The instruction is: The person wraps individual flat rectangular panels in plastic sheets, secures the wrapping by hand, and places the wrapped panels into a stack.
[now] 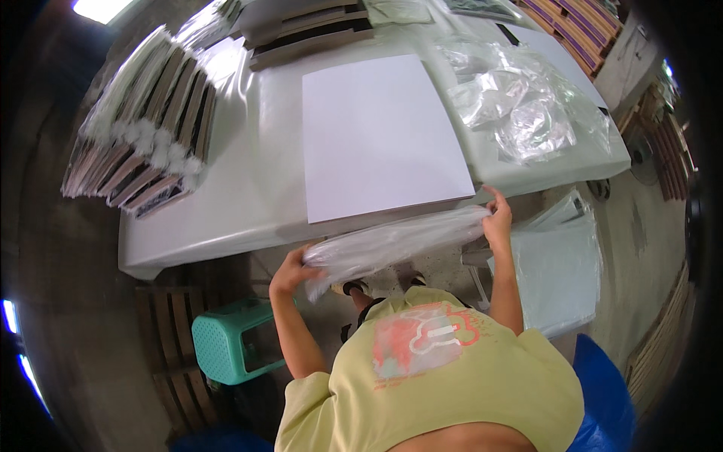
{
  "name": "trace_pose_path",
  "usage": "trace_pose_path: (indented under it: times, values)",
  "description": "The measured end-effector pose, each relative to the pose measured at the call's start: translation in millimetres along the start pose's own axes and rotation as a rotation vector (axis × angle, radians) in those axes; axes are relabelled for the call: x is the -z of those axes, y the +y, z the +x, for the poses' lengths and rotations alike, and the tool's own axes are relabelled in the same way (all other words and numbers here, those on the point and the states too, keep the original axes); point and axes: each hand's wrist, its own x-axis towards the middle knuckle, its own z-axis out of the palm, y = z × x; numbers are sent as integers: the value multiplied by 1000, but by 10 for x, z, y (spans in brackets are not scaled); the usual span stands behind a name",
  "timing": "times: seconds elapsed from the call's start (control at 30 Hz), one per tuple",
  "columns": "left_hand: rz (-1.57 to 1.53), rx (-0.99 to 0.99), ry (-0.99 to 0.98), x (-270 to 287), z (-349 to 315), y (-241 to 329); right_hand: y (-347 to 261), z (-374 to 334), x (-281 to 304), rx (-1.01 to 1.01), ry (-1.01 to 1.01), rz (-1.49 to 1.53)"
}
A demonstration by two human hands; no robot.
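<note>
Stretched between my two hands, just in front of the table's near edge, is a clear plastic bag (399, 242), gathered and creased along its length. My left hand (292, 274) grips its left end with the fingers closed. At the other end, my right hand (496, 220) pinches the plastic near the corner of a large white board (382, 139). The board lies flat on the table, with a darker layer showing beneath its front edge. Whether the bag touches that edge, I cannot tell.
On the white-covered table (260, 166), several plastic-wrapped packs (143, 124) lean at the left. Dark boards (309, 38) are stacked at the back, and crumpled clear bags (527, 113) lie right. Below are a green stool (226, 343) and a plastic-covered stack (557, 271).
</note>
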Motion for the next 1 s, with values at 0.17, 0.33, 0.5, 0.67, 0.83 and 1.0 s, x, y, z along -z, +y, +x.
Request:
trace_pose_path:
  times: [0.17,0.33,0.5,0.67,0.83,1.0]
  values:
    - [133,53,836,-47,439,-9,136,90,-357,248,261,-428]
    - [519,28,978,-269,754,172,115,207,-443,58,144,-464]
    - [642,73,853,-456,650,159,-247,124,-427,-26,123,-535]
    - [382,-83,938,-427,328,300,2,-39,-316,279,257,-561]
    - [50,-22,702,-430,-205,-3,343,-354,-11,279,260,-197]
    - [-224,-50,568,-394,-347,-786,439,-595,-71,-11,303,87]
